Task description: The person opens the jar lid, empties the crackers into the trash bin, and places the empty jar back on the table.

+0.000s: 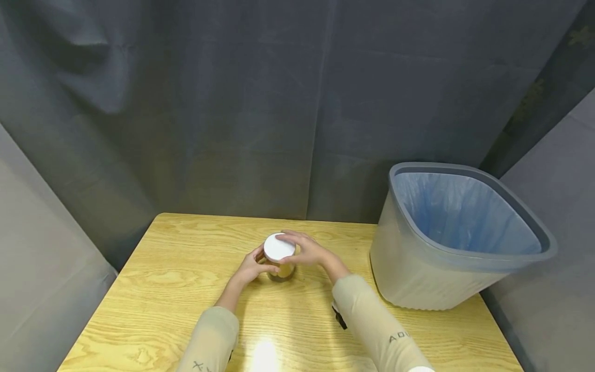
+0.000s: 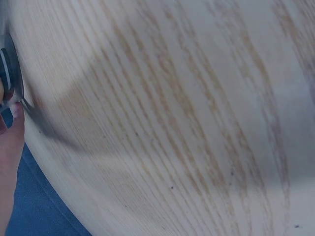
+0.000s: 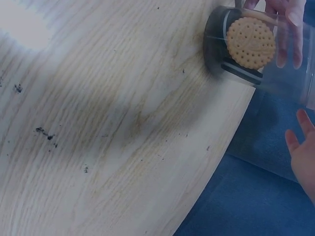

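A clear jar point(image 1: 284, 273) with a white lid point(image 1: 278, 248) stands on the wooden table. My left hand point(image 1: 249, 269) grips the jar's side, thumb in front and fingers round the back. Over the top, my right hand point(image 1: 308, 251) holds the lid by its rim, thumb at the near edge and fingers at the far edge. A round biscuit point(image 3: 251, 43) with small holes shows through the jar wall in the right wrist view, near the dark base. Only the jar's base point(image 2: 16, 69) and part of the left hand point(image 2: 11, 157) appear in the left wrist view.
A pale waste bin point(image 1: 418, 279) with a grey rim and blue liner stands on the table point(image 1: 162, 289) at the right. Dark curtain point(image 1: 241, 113) hangs behind the table's far edge, and grey panels rise at both sides.
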`<state>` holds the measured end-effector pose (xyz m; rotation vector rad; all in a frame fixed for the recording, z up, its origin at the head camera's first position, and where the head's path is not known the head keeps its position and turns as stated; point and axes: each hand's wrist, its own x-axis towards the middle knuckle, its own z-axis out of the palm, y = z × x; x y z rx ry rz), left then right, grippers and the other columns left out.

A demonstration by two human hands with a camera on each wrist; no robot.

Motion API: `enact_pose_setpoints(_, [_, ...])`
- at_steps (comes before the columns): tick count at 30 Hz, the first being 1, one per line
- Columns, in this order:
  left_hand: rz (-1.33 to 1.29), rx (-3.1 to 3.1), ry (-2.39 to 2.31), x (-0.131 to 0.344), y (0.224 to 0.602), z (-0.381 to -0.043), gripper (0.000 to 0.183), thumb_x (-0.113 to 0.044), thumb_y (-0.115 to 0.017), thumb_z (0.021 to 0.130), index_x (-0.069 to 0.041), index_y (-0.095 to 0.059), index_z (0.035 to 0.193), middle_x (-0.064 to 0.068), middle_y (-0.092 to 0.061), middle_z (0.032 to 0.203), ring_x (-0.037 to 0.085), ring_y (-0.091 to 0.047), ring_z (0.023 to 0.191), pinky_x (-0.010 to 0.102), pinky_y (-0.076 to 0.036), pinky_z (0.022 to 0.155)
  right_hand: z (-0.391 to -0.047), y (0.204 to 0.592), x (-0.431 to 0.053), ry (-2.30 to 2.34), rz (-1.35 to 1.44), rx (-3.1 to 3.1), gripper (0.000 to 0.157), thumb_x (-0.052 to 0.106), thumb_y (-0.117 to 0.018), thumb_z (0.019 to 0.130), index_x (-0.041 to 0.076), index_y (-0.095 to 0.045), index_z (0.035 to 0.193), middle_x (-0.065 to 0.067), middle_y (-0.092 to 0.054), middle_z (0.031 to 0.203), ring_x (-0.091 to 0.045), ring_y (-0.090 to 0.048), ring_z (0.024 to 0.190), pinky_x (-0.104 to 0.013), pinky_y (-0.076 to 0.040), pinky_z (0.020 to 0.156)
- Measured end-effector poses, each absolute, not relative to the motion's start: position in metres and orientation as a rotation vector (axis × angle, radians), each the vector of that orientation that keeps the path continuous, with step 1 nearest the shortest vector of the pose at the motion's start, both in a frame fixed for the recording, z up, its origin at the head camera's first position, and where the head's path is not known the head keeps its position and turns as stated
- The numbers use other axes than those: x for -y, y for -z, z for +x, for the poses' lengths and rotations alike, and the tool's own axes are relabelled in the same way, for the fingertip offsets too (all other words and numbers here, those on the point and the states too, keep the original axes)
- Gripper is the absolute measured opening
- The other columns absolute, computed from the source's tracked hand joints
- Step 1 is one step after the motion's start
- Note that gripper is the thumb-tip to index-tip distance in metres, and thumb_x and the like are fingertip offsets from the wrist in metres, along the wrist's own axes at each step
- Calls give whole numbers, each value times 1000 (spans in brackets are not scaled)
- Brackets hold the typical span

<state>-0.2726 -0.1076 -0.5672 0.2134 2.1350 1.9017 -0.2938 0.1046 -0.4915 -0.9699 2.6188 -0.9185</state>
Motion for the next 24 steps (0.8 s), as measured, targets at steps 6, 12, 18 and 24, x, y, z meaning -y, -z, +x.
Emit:
enact_pose_setpoints(6, [213,-2145,-1896,108,570,-274,93,-23,-82,67,-16,-29,144,6,-34,145,33,-29,133,53,-26,106,-296,485,-104,890,-977,-2570,66,33,-69,81,20,-41,138,-9,-26,149,-35,-24,133,-57,-22,105])
enact_pose_setpoints(12, [224,-2147,-1889,109,571,-275,93,-22,-81,68,-16,-28,144,7,-33,146,34,-29,132,53,-26,106,-296,480,-102,870,-948,-2534,62,30,-69,81,21,-43,137,-7,-25,150,-33,-24,133,-57,-22,105])
enact_pose_setpoints(18, [228,-2135,-1908,109,571,-274,87,-15,-79,72,-18,-29,144,5,-34,145,33,-28,133,52,-26,106,-298,478,-101,868,-975,-2494,60,26,-68,83,18,-43,136,-10,-22,150,-35,-21,134,-58,-19,106])
enact_pose_setpoints(24, [213,-2145,-1905,108,570,-274,87,-17,-79,71,-18,-30,143,3,-34,145,31,-29,133,50,-26,107,-299,476,-101,867,-978,-2465,59,22,-68,82,18,-44,136,-10,-21,150,-36,-20,134,-57,-19,106])
